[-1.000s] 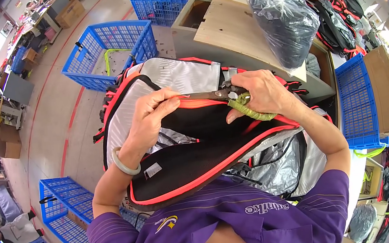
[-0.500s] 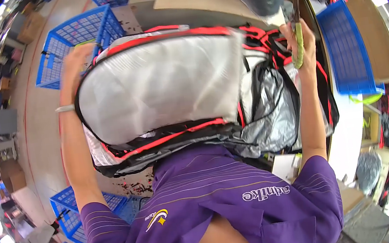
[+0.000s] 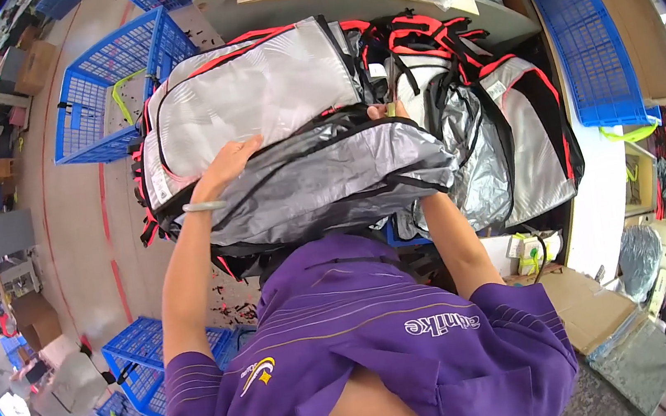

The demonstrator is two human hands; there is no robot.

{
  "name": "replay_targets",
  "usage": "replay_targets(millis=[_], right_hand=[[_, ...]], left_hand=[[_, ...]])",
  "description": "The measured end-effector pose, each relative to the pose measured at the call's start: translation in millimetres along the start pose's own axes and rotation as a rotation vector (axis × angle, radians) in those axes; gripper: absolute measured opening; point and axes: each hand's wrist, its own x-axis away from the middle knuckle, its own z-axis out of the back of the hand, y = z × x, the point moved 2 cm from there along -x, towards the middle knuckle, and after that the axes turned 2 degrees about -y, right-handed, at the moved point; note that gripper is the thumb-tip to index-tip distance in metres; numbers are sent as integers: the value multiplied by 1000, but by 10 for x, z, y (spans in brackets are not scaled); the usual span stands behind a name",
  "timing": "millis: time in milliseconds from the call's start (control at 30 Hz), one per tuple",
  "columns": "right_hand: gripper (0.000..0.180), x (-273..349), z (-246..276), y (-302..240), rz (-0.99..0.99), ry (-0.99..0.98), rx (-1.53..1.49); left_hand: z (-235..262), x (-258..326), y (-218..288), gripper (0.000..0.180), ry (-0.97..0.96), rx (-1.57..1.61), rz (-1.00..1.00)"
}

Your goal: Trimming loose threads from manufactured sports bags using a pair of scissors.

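While the silver-grey bag (image 3: 329, 179) stretches left-to-right just before the purple shirt (image 3: 335, 291), left hand (image 3: 230, 166) touches its far edge leftward, right hand (image 3: 377, 111) pokes past that edge by a green-handled tool (image 3: 391, 108), mostly hidden, so can't tell if either hand's fingers are clamped.

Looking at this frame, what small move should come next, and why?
Probably draw the right hand out from behind the grey flap while the left hand steadies it: the flap hides most of the right hand, and what looks like a green-handled tool shows at its fingers, so it might snag.
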Motion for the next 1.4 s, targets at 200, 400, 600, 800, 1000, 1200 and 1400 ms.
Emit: replay_targets(millis=[200, 400, 600, 800, 1000, 1200, 1400], right_hand=[[51, -199, 59, -193, 38, -378, 418], [40, -294, -93, -406, 152, -515, 157], [40, 403, -355, -1490, 312, -294, -264], [40, 1410, -272, -2673, 700, -115, -528], [36, 1511, -233, -2415, 740, 286, -530], [36, 1264, -346, -1730, 675, 264, -325], [38, 1045, -388, -1670, 632, 178, -452]], left_hand=[[-184, 153, -57, 28, -423, 198, 105], [-439, 258, -31, 23, -378, 104, -100], [215, 1440, 879, 21, 397, -207, -540], [464, 2784, 1696, 12, 644, -370, -882], [339, 2338, 1599, 20, 393, -205, -789], [27, 1428, 856, 28, 106, 151, -652], [-112, 1226, 698, 15, 322, 172, -737]])
